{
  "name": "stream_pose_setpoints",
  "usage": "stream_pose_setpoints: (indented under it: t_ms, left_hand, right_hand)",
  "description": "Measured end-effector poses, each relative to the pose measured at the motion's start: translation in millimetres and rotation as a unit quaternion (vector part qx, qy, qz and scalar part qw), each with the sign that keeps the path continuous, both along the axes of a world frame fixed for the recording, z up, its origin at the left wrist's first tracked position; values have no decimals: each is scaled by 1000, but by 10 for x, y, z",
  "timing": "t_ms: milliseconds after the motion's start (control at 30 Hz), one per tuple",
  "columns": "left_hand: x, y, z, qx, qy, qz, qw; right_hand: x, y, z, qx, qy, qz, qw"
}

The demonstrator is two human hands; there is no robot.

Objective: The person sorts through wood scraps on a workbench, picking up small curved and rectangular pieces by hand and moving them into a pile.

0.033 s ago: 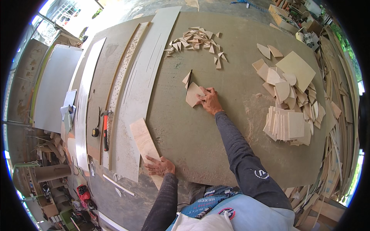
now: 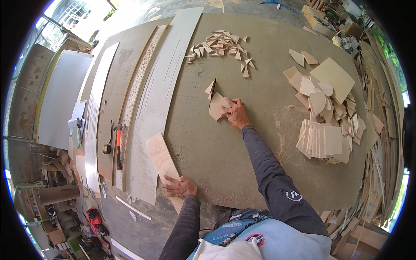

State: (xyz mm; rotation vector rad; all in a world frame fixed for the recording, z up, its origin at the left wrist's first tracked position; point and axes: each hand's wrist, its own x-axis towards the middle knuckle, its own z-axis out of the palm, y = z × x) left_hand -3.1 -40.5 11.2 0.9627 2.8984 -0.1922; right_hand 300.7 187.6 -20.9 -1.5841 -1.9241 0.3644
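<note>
My left hand (image 2: pixel 180 187) rests on a long plywood strip (image 2: pixel 161 152) near the table's front edge, its fingers spread. At mid-table my right hand (image 2: pixel 236 113) grips the right edge of a small angular plywood piece (image 2: pixel 218 105) with bent fingers. A thin black stick, perhaps a pencil (image 2: pixel 213 90), lies across that piece's upper left edge. Just beyond it sits another small plywood piece (image 2: pixel 208 88), partly covered by the stick. Part of the gripped piece is hidden under my fingers.
Small wooden wedges (image 2: pixel 221 43) lie scattered at the far side. Stacked squares and curved plywood pieces (image 2: pixel 323 138) fill the table's right side. Long white boards (image 2: pixel 151 99), a red-handled hammer (image 2: pixel 118 147) and a tape measure (image 2: pixel 107 148) lie at the left.
</note>
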Motion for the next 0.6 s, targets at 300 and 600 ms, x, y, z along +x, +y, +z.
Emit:
stream_pose_setpoints:
  t_ms: [300,600]
  left_hand:
    - [16,-17,4,18,8,-1,1000]
    - [35,-12,3,24,16,-6,1000]
  right_hand:
    - [-46,1,25,24,7,-14,1000]
    - [-68,-2,-19,41,-26,-38,998]
